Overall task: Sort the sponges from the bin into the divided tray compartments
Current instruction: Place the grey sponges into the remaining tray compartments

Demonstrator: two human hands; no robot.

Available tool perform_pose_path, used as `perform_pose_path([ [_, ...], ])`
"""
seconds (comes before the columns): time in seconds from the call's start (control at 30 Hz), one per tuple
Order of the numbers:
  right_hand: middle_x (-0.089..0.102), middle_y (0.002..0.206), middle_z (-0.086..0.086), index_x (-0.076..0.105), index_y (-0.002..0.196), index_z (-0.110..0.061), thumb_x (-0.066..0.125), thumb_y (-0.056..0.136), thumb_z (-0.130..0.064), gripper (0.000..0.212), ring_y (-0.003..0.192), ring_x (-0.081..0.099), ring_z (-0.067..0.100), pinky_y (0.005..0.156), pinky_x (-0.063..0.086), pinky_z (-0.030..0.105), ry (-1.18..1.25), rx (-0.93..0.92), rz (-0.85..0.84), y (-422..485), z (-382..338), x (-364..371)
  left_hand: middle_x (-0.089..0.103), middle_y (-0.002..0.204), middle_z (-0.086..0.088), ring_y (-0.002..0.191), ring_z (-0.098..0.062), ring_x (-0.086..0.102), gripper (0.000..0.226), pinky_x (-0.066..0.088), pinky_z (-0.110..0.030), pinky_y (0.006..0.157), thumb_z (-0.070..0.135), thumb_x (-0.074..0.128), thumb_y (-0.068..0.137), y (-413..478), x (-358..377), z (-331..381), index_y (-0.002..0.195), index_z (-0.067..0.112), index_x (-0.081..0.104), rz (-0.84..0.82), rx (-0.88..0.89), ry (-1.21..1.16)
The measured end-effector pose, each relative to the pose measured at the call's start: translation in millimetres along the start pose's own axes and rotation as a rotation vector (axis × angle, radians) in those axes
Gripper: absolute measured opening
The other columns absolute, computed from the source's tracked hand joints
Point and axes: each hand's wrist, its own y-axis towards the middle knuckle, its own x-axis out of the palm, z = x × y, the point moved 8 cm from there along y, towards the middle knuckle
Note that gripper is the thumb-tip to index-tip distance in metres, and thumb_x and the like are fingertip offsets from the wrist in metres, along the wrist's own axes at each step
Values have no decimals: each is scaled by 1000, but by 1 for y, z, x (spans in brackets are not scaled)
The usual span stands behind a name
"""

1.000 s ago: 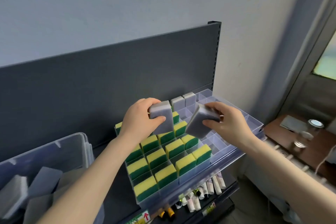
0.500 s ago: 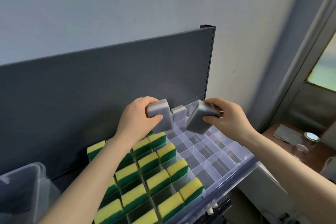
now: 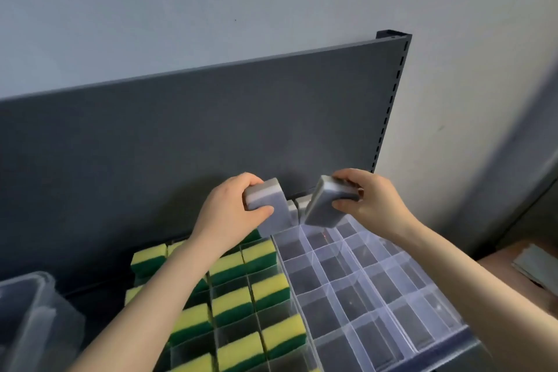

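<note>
my left fingers (image 3: 243, 183) curl over the top of the left sponge (image 3: 270, 205), and my thumb presses its front face, so the left hand (image 3: 226, 217) grips it firmly. this grey sponge stands upright, held up above the back edge of the tray (image 3: 356, 281), about where the filled part meets the clear compartments. i cannot tell whether its lower end touches anything.

my right fingers (image 3: 347, 176) wrap over the top of the right sponge (image 3: 324, 208), with the thumb pinching from underneath; the right hand (image 3: 374, 205) has a firm hold too. this grey sponge is tilted, its top leaning towards my right, its lower end just above the back row of clear compartments.

the two sponges are near each other but apart. in the gap between them i see grey sponges (image 3: 303, 204) standing in the back row of the tray.

on the left part of the tray, yellow sponges (image 3: 267, 290) with green undersides stand on edge in their compartments, partly hidden by my left forearm. the compartments on the right part show only clear plastic.

the bin (image 3: 33, 305) sits at the lower left, blurred, and its contents cannot be made out. a dark panel (image 3: 211, 136) rises behind the tray, with a pale wall (image 3: 211, 9) above it. a wooden top (image 3: 501, 263) shows at the far right.
</note>
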Motion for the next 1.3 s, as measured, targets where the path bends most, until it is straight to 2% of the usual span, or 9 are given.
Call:
perform_pose_path([
  [0.27,65,104,-5,64,112,-16,73,73,-8,41,89,54,9,82,39,19,-16,-136,-177,27,29,19,57,95,16,84,-4,54,33,45,-22,68,32,75,76,1,29,7,102,30,55,20,-139,52],
  [0.37,65,105,-3,64,112,-15,72,73,-7,41,89,53,8,81,38,18,8,-160,-232,28,37,28,58,95,15,84,-5,55,32,43,-18,66,31,75,76,0,40,9,102,29,56,16,-165,76],
  [0.47,66,108,-2,64,113,-14,73,73,-7,42,93,56,10,84,39,18,23,-184,-256,30,42,34,56,96,16,85,-4,54,33,41,-14,65,31,75,77,-3,50,10,103,29,55,12,-178,107],
  [0.63,65,112,-2,63,115,-16,73,74,-10,43,102,59,17,87,42,20,-3,-219,-288,30,47,44,56,101,15,90,-7,55,37,49,-24,76,33,74,78,-7,63,8,110,28,55,-12,-190,135],
  [0.77,65,111,-3,63,115,-16,71,76,-10,41,101,59,17,86,42,20,-30,-226,-306,28,50,48,57,109,13,93,-7,54,42,48,-23,79,34,72,80,-10,71,6,118,27,54,-37,-203,137],
  [1.0,64,108,-2,62,114,-18,69,76,-9,40,99,58,19,87,47,28,-49,-218,-345,24,53,57,59,108,11,91,-10,55,39,52,-28,80,33,73,79,-6,77,10,112,29,54,-58,-182,131],
  [1.13,64,109,-3,62,116,-18,69,75,-9,42,99,58,17,86,45,22,-56,-208,-365,24,56,61,58,116,13,103,-9,55,45,49,-26,87,32,73,79,-7,82,6,120,28,55,-111,-191,134],
  [1.3,64,107,-3,62,115,-19,69,73,-8,44,96,59,18,83,46,23,-81,-187,-401,24,60,69,60,114,11,98,-11,57,42,49,-24,79,31,74,78,-7,95,4,117,28,59,-192,-192,170],
])
